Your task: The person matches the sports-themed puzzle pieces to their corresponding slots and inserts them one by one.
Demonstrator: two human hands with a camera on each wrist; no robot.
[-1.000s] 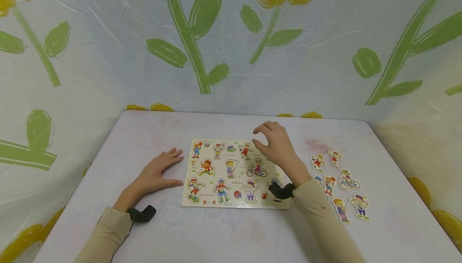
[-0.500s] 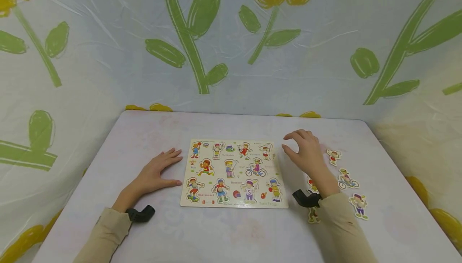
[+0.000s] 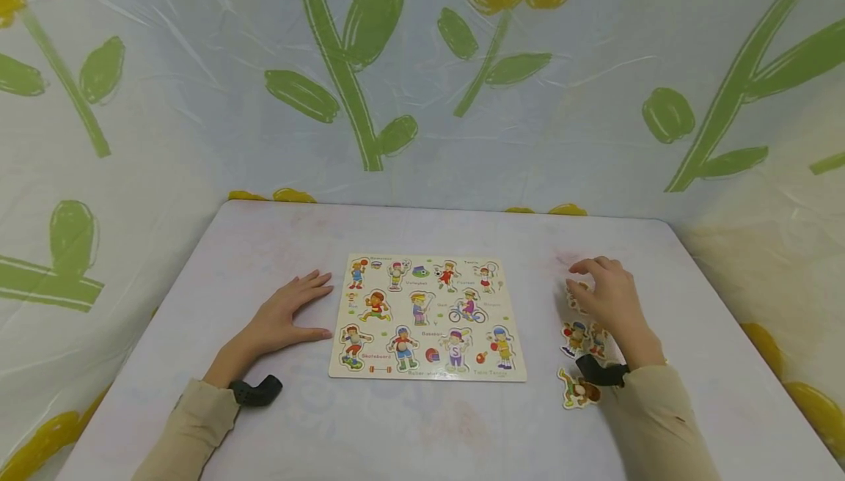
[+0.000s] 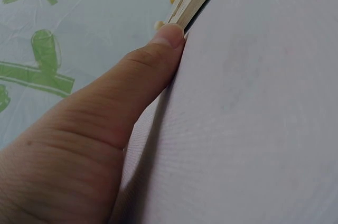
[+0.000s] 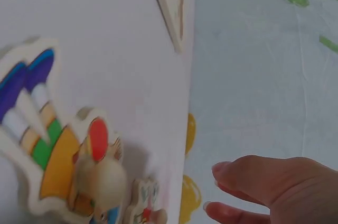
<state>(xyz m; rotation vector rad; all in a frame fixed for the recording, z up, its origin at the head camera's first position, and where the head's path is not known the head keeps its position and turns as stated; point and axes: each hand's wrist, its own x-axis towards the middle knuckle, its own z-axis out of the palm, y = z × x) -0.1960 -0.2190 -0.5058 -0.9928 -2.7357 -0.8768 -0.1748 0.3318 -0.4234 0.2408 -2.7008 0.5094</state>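
Observation:
A wooden puzzle board (image 3: 396, 320) with printed sports figures lies flat on the table. My left hand (image 3: 280, 316) rests to its left with fingers spread. In the left wrist view the thumb (image 4: 169, 35) touches the board's edge (image 4: 203, 2). Over the loose puzzle pieces to the right of the board hovers my right hand (image 3: 610, 301), thumb and fingertips apart, holding nothing. Beside its wrist lie a puzzle piece of a figure with a red bat (image 3: 576, 336) and a green-legged puzzle piece (image 3: 578, 390). My hand and forearm hide other pieces.
In the right wrist view a large knobbed puzzle piece (image 5: 58, 171) is close to the camera, with a smaller piece (image 5: 145, 203) behind it. A pale table (image 3: 422, 430) carries everything. Flower-patterned cloth (image 3: 561, 136) hangs behind and at the sides.
My right hand has moved right, from above the board to above the loose puzzle pieces. It uncovers the board's right side and covers several pieces. The left hand stays put.

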